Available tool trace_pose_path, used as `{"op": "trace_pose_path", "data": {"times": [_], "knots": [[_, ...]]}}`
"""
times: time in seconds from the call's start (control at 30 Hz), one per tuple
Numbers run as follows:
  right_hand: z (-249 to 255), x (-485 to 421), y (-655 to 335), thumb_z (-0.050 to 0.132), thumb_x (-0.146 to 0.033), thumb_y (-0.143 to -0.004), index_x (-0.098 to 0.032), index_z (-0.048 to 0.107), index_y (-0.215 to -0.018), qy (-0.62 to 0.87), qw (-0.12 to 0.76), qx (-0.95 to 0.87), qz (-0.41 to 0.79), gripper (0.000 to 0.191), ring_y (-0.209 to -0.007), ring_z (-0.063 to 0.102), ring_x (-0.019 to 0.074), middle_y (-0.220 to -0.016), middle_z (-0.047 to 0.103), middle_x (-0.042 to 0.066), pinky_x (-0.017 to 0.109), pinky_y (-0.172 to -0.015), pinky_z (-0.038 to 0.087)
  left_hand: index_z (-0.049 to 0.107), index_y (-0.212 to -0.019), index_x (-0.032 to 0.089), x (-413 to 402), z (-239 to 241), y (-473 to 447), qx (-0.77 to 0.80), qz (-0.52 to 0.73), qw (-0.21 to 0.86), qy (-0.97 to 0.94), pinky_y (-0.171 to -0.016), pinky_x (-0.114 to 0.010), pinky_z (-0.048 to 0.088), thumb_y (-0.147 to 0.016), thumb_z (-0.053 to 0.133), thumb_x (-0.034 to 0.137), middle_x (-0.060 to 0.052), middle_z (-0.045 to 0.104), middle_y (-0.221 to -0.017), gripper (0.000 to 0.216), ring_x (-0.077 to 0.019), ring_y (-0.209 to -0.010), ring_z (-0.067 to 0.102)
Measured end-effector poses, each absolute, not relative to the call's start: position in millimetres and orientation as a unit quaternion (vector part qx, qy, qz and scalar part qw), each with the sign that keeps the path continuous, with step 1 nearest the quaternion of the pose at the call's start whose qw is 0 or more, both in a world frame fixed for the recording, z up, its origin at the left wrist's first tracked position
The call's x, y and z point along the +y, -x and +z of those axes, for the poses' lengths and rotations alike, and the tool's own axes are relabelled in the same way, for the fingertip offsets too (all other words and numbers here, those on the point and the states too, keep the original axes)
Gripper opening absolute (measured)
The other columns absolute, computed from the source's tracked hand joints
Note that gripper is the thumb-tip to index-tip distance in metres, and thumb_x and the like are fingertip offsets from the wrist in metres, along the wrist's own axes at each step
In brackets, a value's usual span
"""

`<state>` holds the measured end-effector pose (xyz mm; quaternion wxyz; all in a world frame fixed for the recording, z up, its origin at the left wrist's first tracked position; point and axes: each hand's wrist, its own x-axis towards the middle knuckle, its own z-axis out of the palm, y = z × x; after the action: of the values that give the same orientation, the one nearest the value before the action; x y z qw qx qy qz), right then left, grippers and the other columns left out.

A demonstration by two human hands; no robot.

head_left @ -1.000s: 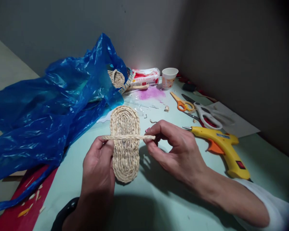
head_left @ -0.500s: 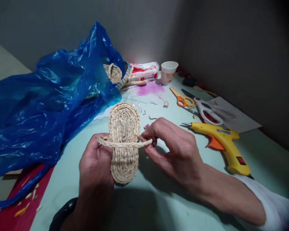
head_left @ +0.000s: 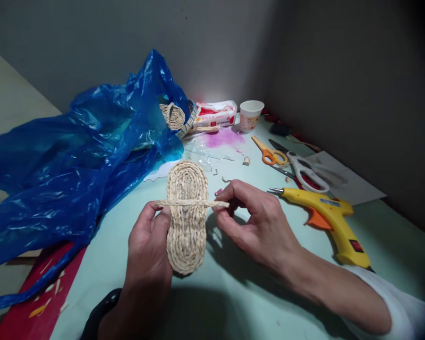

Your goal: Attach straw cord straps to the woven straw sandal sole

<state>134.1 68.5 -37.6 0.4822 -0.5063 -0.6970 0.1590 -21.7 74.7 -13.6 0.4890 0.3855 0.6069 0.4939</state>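
A pale woven straw sole [head_left: 186, 236], oval and coiled from braid, is held upright above the table in front of me. Across its middle runs a thin braided straw cord [head_left: 189, 203], nearly straight and level. My left hand [head_left: 150, 236] is closed on the sole's left edge, its thumb and forefinger by the cord's left end. With my right hand [head_left: 255, 217] I pinch the cord's right end, just beyond the sole's right edge. Parts of the fingers behind the sole are hidden.
A yellow glue gun [head_left: 326, 208] lies right of my hand. Beyond it are orange scissors [head_left: 270, 156], white-handled scissors [head_left: 310, 174] and a paper cup [head_left: 251, 115]. A large blue plastic bag [head_left: 92, 141] covers the left side, beside a basket holding a coiled straw piece [head_left: 172, 116].
The cord, earlier slightly sagging with a loop at its left end, now lies straighter and a little higher across the sole. The whole view has shifted slightly.
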Motion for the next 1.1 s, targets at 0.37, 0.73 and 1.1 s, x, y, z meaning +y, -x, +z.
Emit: {"op": "trace_pose_path", "data": {"times": [0.37,0.73,1.1], "knots": [[-37,67,-132,0.057,-0.009,-0.083,-0.017,0.06,-0.081,0.498,0.504,-0.648,0.279,0.008,-0.064,0.055,0.0109,-0.072,0.061,-0.001,0.023,-0.061,0.043,0.061,-0.084,0.023,74,-26,22,0.536,0.53,0.58,-0.309,-0.06,-0.027,0.049,-0.08,0.068,0.029,0.0,0.069,-0.077,0.01,-0.0196,-0.069,0.066],[-38,72,-129,0.061,-0.026,-0.086,-0.017,0.061,-0.083,0.496,0.493,-0.533,0.475,0.009,-0.067,0.059,0.0153,-0.073,0.065,0.001,0.029,-0.062,0.046,0.063,-0.106,0.021,73,-25,18,0.519,0.531,0.607,-0.283,-0.07,-0.026,0.052,-0.084,0.065,0.027,0.0,0.07,-0.081,0.024,-0.0165,-0.072,0.067],[-31,73,-141,0.061,-0.034,-0.089,-0.015,0.063,-0.093,0.386,0.49,-0.483,0.615,0.02,-0.084,0.062,0.0184,-0.087,0.068,0.007,0.034,-0.081,0.047,0.06,-0.104,0.02,77,-31,21,0.493,0.555,0.613,-0.269,-0.066,-0.027,0.053,-0.073,0.075,0.024,0.003,0.07,-0.074,0.035,-0.0153,-0.065,0.068]]}}
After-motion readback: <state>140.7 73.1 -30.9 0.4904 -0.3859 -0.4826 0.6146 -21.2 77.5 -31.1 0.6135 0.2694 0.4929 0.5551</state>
